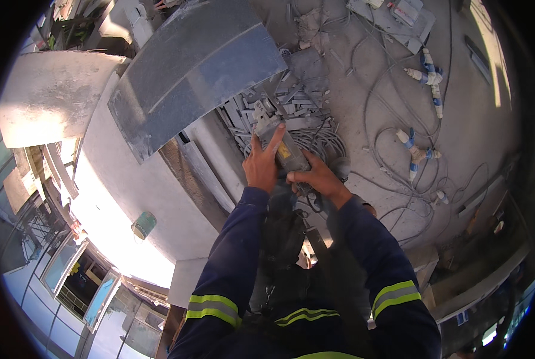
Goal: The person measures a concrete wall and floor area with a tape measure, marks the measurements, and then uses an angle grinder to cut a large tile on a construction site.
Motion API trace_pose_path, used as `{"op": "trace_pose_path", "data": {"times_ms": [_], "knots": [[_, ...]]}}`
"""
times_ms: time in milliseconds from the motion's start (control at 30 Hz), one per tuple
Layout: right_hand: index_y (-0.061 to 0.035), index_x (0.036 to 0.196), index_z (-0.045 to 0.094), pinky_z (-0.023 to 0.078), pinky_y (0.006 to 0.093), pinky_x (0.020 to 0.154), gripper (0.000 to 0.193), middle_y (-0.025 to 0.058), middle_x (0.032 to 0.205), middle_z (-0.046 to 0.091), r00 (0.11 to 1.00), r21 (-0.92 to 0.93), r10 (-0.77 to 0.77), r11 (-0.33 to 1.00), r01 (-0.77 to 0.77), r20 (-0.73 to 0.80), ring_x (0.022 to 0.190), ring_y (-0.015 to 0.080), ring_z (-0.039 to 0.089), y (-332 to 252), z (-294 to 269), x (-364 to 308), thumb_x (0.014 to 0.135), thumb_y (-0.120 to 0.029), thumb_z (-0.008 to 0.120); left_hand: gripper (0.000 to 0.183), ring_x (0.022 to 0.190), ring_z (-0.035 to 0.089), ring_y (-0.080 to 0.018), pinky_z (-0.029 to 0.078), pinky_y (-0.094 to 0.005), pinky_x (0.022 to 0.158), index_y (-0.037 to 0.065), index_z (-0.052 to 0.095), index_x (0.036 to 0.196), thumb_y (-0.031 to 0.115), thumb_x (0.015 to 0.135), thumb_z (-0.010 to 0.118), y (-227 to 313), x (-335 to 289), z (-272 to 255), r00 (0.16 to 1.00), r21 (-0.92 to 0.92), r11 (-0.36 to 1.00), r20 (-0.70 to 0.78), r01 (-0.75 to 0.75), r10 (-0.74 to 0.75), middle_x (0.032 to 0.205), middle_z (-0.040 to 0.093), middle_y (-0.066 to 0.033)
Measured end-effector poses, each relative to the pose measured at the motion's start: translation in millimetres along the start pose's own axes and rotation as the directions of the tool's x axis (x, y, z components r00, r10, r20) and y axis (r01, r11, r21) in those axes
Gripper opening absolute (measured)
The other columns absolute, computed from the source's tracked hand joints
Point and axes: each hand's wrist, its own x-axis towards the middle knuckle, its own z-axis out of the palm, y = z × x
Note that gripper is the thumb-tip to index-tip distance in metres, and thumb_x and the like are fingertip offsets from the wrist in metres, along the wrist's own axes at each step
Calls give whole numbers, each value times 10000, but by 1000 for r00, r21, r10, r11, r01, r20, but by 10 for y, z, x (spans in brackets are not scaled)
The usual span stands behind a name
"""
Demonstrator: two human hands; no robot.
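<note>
A dusty grey angle grinder (285, 145) with a yellow label is held in front of my body, its head pointing away from me. My left hand (261, 164) grips the front part from the left, fingers around the casing behind the head. Round the rear end closes my right hand (322, 178), thumb across the near side. The disc cannot be made out clearly. Just beyond the grinder lies a large dark grey stone slab (201, 75), with a pile of cut strips (300, 96) beside it.
Coiled cable (318, 140) lies beside the grinder. More cables trail over the dusty floor at right, around white-and-blue connectors (429, 78) and a second connector cluster (416, 154). At left, a green bucket (143, 225) stands by a sunlit pale surface (159, 203).
</note>
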Motion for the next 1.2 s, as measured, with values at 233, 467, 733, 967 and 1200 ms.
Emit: {"op": "trace_pose_path", "data": {"times_ms": [233,467,733,967,1200], "knots": [[18,1463,505,577,332,694,657,94,1050,692,970,-48,-241,969,242,13,770,172,708,144,-422,453,893,-161,777,681,1316,557,-411,461,-501,1091,430,594,1499,95,920,719,-48,438,609,844,185,967,-478,-173,243,1551,387,-234],[44,1471,487,586,372,818,720,157,1148,703,931,-47,-343,935,351,127,915,249,731,304,-818,1394,898,-275,785,708,1302,549,-385,522,-453,1073,378,659,1432,5,842,783,-605,1324,1188,537,239,890,-727,-387,429,1494,381,-186],[85,1514,414,611,356,742,817,187,1154,705,687,-482,-727,603,636,-4,848,210,742,225,-763,2185,924,-351,773,797,1236,643,-442,587,-481,995,381,545,1512,16,841,772,-761,1969,1166,543,110,895,-761,-433,356,1473,415,-185],[126,1518,409,610,358,709,928,247,1154,720,552,-714,-831,423,558,-61,753,237,759,147,-716,2153,871,-404,812,917,1287,639,-445,555,-478,1033,290,395,1591,-7,813,779,-771,2171,935,503,42,713,-681,-699,533,1560,525,-189],[144,1538,397,583,354,720,951,267,1183,703,607,-578,-792,526,624,-66,843,264,739,231,-817,2411,870,-397,803,898,1227,676,-467,568,-475,1010,278,326,1566,-9,844,779,-977,2333,1004,722,-131,787,-509,-603,469,1505,590,-151]]}}
